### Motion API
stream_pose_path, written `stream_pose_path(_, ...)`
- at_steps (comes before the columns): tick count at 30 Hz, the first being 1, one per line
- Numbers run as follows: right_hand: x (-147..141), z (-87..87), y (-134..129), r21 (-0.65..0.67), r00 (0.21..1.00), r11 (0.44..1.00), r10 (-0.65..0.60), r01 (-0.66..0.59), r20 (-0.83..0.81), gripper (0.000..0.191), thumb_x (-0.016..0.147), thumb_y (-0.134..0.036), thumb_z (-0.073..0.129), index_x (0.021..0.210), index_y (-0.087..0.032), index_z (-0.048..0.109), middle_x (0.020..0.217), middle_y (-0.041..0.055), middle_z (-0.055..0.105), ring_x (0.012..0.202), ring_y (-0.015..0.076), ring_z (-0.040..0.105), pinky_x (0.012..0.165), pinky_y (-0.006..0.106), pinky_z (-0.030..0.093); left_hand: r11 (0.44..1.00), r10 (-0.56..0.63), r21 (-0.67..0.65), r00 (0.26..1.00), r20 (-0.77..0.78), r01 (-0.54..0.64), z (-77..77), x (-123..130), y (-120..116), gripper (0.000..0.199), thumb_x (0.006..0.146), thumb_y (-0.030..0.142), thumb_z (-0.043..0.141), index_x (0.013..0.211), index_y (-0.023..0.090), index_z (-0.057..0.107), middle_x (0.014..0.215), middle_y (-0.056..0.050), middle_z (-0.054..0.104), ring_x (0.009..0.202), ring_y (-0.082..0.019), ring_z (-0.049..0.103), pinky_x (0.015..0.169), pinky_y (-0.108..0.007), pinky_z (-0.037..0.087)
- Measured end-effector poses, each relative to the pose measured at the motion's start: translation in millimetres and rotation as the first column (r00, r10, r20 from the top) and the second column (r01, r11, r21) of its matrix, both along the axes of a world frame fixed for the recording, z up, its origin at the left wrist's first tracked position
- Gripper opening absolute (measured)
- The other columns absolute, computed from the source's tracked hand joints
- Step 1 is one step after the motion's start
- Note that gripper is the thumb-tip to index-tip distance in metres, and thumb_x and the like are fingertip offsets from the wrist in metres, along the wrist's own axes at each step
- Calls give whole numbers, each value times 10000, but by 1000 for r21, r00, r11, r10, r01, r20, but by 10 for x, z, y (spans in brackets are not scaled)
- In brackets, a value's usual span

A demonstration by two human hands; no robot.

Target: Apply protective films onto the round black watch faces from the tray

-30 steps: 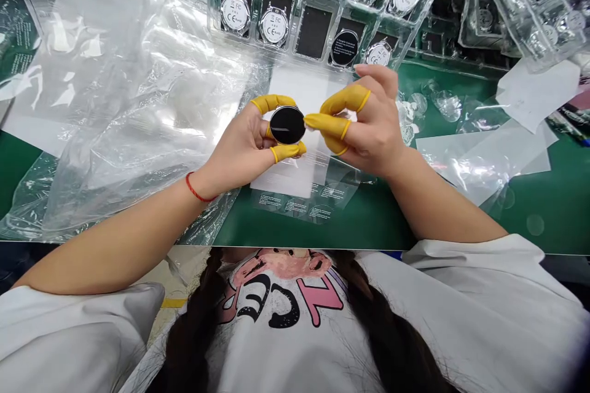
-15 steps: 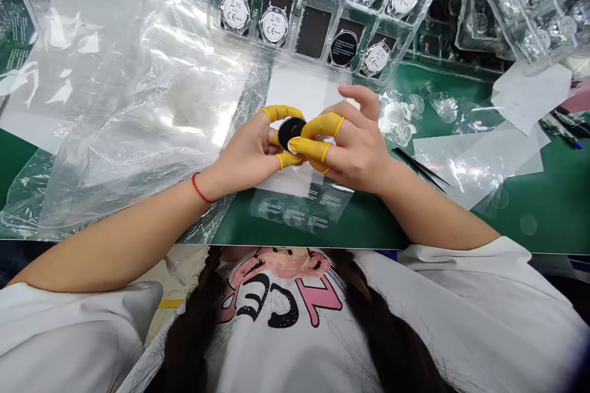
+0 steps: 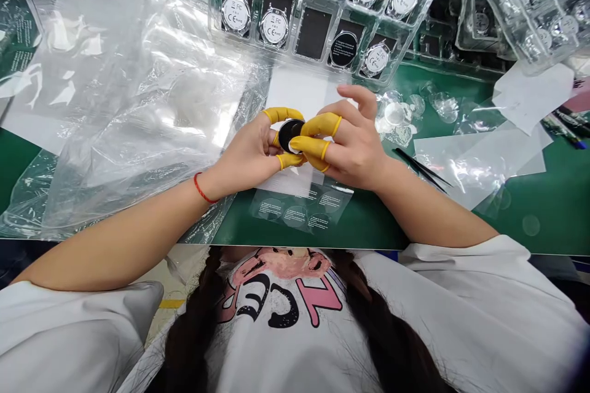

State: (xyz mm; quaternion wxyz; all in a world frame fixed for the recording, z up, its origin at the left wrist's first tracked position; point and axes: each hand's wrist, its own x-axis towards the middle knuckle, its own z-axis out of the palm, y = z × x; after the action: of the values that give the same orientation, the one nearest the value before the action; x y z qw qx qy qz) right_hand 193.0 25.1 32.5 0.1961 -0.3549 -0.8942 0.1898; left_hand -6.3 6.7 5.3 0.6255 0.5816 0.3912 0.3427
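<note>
Watch (image 3: 287, 132) lies tilted within the left fingers (image 3: 290, 161), partly closed and clasping its rim. Right fingers (image 3: 318, 146) curl over its right side (their gap and hold cannot be told).

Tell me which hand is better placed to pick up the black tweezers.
Right, most likely. The black tweezers lie nearer the right hand, though its fingers are at the black-faced watch. The left hand is farther off, holding that watch.

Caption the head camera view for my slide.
Yellow-cotted fingers of both hands grip a round black watch face below a clear tray of watches.
</note>
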Motion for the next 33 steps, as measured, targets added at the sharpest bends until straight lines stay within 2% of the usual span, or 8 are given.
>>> stream_pose_path(4,124,-131,79,112,997,992,61,-54,-57,178,933,-448,555,959,-392,722,947,-17,709,1035,195,645,1196,570,290,1000,0,22,1000,-1,0,18,-23,12,579,719,319,815,1187,265,479,808,48,696,745,-171,744,657,-322,618)
stream_pose_path(7,183,-200,140,145,996,989,48,-37,-76,180,919,-482,572,953,-388,721,909,-16,714,987,181,645,1182,539,313,999,36,23,999,-9,-36,40,-35,16,571,714,276,816,1176,254,482,820,46,703,745,-164,741,685,-325,625)
stream_pose_path(9,208,-199,167,257,997,965,59,-43,-57,164,927,-433,566,967,-384,717,917,-15,722,958,173,642,1160,529,336,998,63,4,998,4,-63,68,-32,15,570,698,234,819,1161,243,487,806,50,701,722,-151,735,680,-311,623)
stream_pose_path(12,199,-136,172,370,997,926,-71,76,-26,202,957,-382,515,976,-347,713,909,5,717,963,187,630,1135,557,344,996,83,-39,996,28,-82,117,-18,5,571,682,219,822,1148,236,492,787,61,699,721,-146,739,694,-302,628)
stream_pose_path(14,158,-89,151,357,981,915,-194,189,-23,243,985,-388,472,982,-324,706,919,28,706,1013,203,621,1141,573,328,995,85,-60,996,27,-83,132,-9,-1,576,683,221,819,1156,236,490,786,62,702,745,-153,749,714,-306,630)
stream_pose_path(16,100,-64,118,345,974,912,-226,223,-32,265,1004,-396,440,1023,-330,695,945,37,696,1038,207,615,1136,574,339,995,81,-50,997,2,-81,114,-3,-1,592,684,225,819,1177,240,493,768,62,696,728,-157,745,686,-301,621)
stream_pose_path(23,-2,-106,-1,365,977,909,-215,202,-7,307,1024,-395,383,1010,-300,675,985,20,672,983,190,621,1114,568,383,992,87,97,996,-19,-85,-64,18,30,636,693,370,832,1213,254,483,749,59,657,718,-187,732,675,-353,606)
stream_pose_path(33,-36,-112,-146,229,989,962,-147,150,-29,241,994,-404,444,952,-300,657,981,21,685,1018,211,629,1158,565,331,970,142,195,989,30,-145,-117,-69,126,636,704,428,840,1191,231,483,852,15,702,731,-149,724,683,-294,610)
